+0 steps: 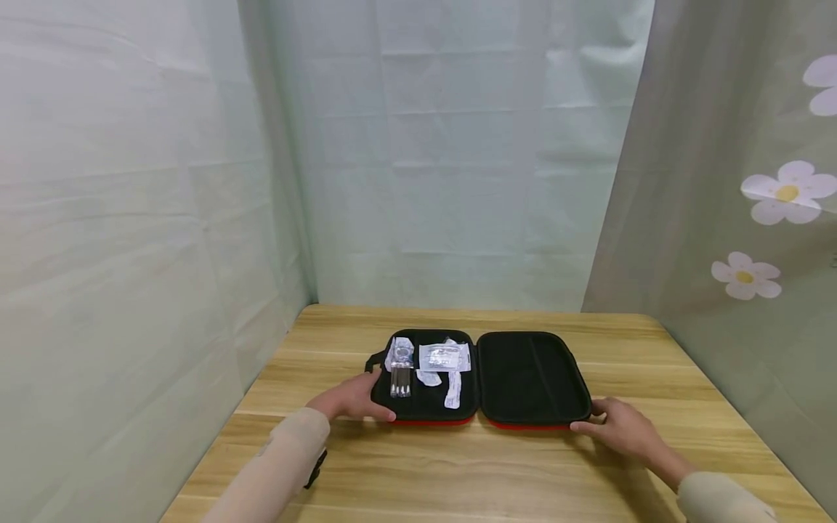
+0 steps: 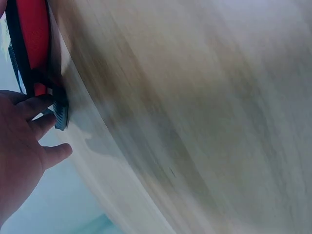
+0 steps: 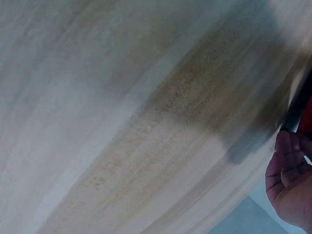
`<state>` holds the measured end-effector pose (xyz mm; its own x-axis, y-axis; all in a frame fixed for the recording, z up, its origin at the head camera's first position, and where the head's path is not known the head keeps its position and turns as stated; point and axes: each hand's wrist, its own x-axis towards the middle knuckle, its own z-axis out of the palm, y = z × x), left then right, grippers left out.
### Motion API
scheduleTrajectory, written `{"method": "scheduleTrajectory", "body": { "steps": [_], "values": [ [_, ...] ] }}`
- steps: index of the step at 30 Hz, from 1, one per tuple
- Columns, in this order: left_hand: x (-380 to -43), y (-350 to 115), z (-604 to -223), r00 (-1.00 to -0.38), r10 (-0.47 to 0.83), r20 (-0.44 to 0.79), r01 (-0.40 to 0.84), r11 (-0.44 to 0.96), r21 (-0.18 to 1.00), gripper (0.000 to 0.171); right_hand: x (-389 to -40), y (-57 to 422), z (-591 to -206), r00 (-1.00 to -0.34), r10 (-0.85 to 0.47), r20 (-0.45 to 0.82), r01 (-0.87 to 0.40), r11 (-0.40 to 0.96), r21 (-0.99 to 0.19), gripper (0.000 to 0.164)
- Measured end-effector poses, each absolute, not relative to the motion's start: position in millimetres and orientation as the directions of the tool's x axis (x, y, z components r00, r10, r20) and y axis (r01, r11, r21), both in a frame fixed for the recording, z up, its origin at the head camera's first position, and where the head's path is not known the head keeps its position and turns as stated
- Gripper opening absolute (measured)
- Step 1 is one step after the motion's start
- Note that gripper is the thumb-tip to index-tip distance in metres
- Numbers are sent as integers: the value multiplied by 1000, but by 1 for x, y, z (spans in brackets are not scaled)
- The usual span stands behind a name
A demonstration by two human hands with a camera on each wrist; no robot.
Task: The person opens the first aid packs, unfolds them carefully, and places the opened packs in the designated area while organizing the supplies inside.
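A zip case (image 1: pixel 532 378), black inside and red outside, lies spread flat on the table with its two halves side by side. Its left half holds a packet of cotton swabs (image 1: pixel 401 381), a clear flat packet (image 1: pixel 441 357), a white strip (image 1: pixel 453 391) and a small white piece (image 1: pixel 428 378). My left hand (image 1: pixel 355 396) grips the left side near the black handle (image 1: pixel 374 360), thumb at the front corner. At the front right corner, my right hand (image 1: pixel 621 427) pinches the rim of the bare right half. Both wrist views show fingers at the case's red shell (image 2: pixel 34 36).
The wooden table (image 1: pixel 471 472) extends in front of and behind the case. Pale curtains (image 1: pixel 458 160) hang at the back and left, and a curtain with white flowers (image 1: pixel 787 192) is on the right. A dark band (image 1: pixel 316 468) shows at the left wrist.
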<state>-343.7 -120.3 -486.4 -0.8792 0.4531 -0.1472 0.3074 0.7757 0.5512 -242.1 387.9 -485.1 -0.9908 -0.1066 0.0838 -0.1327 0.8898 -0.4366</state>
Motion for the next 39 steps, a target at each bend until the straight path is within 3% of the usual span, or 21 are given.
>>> {"method": "scheduleTrajectory", "body": {
  "steps": [6, 11, 17, 30, 39],
  "values": [
    [-339, -120, -480, -897, 398, -194, 247, 812, 528, 112, -242, 386, -489, -993, -110, 35, -114, 911, -396, 46],
    [-337, -117, -478, -887, 432, -159, 278, 778, 563, 105, -240, 386, -491, -992, -121, 25, -122, 921, -369, 46],
    [-334, -115, -479, -883, 458, -106, 325, 758, 566, 104, -241, 392, -483, -997, -80, -11, -70, 928, -365, 54],
    [-332, -115, -483, -912, 391, -119, 264, 785, 560, 112, -260, 394, -460, -1000, -24, 6, -24, 940, -340, 65],
    [-334, -114, -487, -910, 408, -71, 306, 778, 549, 108, -287, 374, -446, -988, -135, 75, -153, 923, -352, 56]
  ]
}}
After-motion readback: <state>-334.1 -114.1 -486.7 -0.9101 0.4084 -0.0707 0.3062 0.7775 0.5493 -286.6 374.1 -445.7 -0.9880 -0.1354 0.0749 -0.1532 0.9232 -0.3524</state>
